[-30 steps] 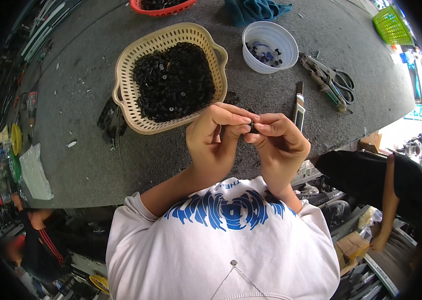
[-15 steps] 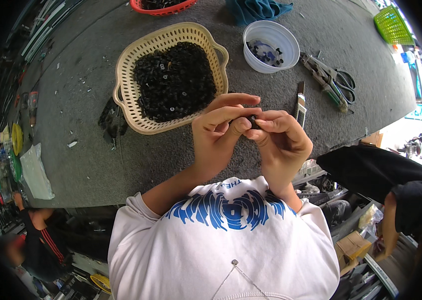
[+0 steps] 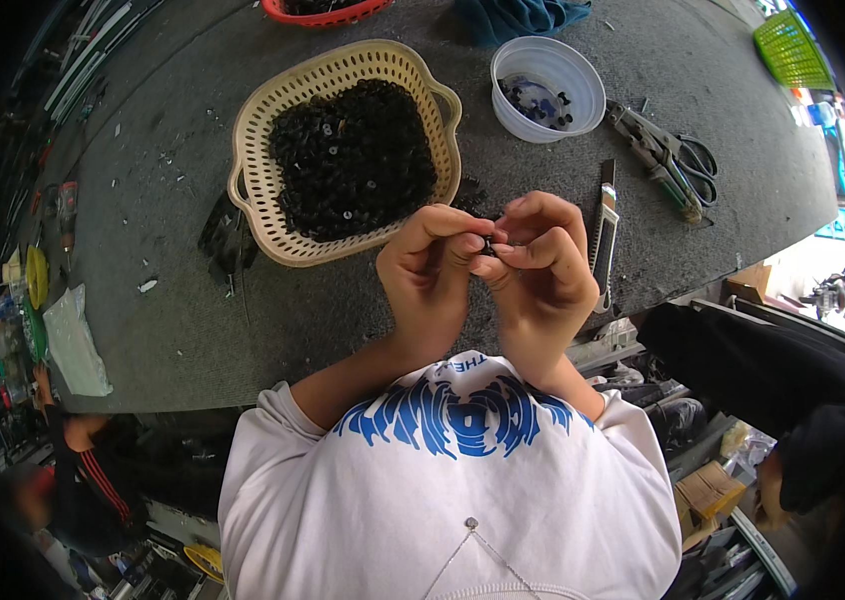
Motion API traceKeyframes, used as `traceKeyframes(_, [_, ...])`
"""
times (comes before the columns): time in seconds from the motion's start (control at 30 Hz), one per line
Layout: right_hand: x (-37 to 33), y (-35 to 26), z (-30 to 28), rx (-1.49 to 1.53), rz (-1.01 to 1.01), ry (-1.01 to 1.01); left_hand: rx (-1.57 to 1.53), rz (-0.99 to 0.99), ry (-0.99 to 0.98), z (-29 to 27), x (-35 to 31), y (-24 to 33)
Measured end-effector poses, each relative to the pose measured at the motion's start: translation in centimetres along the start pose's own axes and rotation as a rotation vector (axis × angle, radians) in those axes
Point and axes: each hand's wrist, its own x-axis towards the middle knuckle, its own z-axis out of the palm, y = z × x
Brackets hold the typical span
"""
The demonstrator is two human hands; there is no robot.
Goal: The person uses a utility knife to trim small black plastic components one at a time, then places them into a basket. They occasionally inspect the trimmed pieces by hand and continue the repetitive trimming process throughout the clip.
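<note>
Above the grey table (image 3: 173, 320), I see the left hand (image 3: 430, 280) and right hand (image 3: 548, 290) pinching one small black part (image 3: 488, 245) between them, neither nearer; its long axis I cannot tell.

Rough, matt fabric covers the desk (image 3: 173, 135). The cream basket (image 3: 257, 160) and translucent tub (image 3: 531, 129) are smooth plastic, the pliers (image 3: 653, 157) dull metal. Material of the held piece (image 3: 489, 244) is unclear.

Pliers (image 3: 655, 155) and a utility knife (image 3: 605, 240) on the bench (image 3: 273, 320) indicate a workshop.
</note>
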Motion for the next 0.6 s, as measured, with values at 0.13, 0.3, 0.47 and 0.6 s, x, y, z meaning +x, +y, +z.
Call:
traceKeyframes(0.13, [-0.4,0.4,0.6,-0.045,-0.096,0.02,0.065,0.097,0.045,0.2,0.0,-0.1])
traceKeyframes(0.3, [-0.9,1.0,0.7,-0.037,-0.141,0.055,0.206,0.173,-0.004,0.0,0.3,0.0])
traceKeyframes(0.47, [-0.9,2.0,0.2,0.003,-0.107,0.075,0.439,0.213,-0.041,-0.6,1.5,0.8])
traceKeyframes(0.6, [-0.9,2.1,-0.9,0.035,-0.07,0.097,0.808,0.155,-0.03,-3.2,4.9,2.7])
